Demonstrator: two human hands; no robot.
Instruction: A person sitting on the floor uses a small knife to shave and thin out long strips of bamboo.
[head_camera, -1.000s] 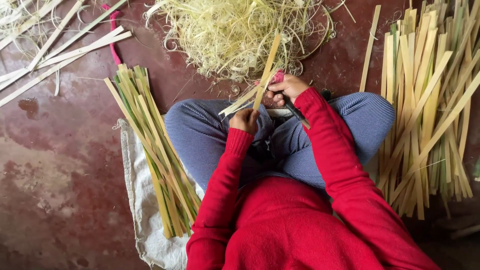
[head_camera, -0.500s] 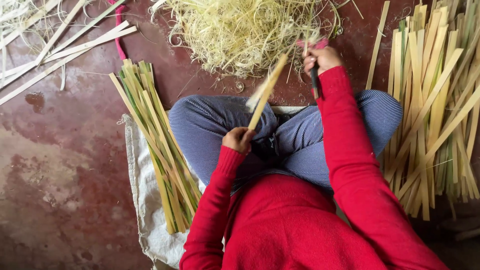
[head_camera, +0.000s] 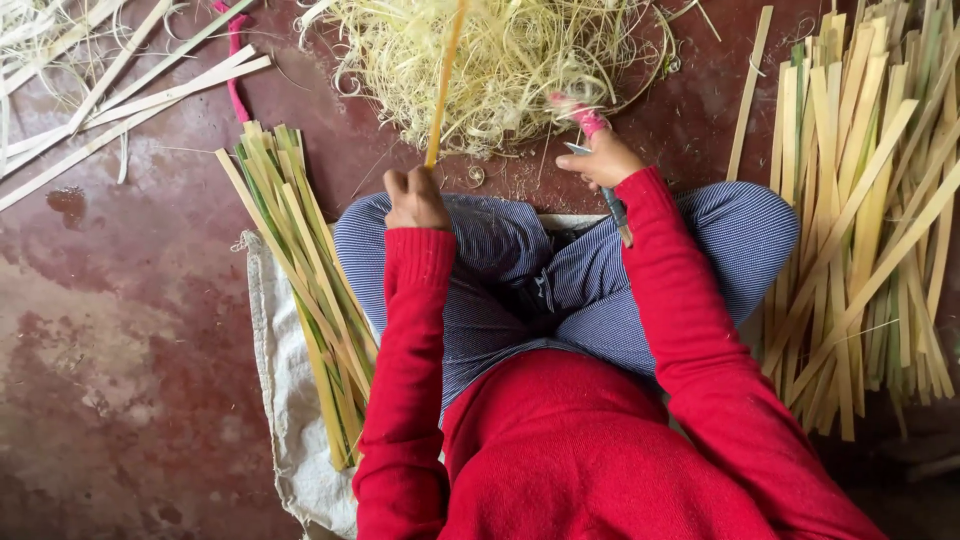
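A: Hands first. The left hand (head_camera: 415, 200) is clamped on a bamboo strip (head_camera: 445, 85) standing upright at top centre; the right hand (head_camera: 603, 160) is closed round a knife (head_camera: 612, 205).

B: Risk?

A: The blade could slip toward the knees, I judge.

B: Surroundings?

A: Shavings pile (head_camera: 500, 60) ahead, strip bundles (head_camera: 300, 290) on a stained red floor (head_camera: 120, 350).

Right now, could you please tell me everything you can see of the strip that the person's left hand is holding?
The bamboo strip is a long, thin, flat sliver, pale yellow and dry-looking like split bamboo. It stands nearly upright, leaning slightly right, its top running out of view. The left hand grips its lower end in a closed fist above the knee. Behind it lies the pile of pale shavings. The right hand, holding a knife, is apart from it.
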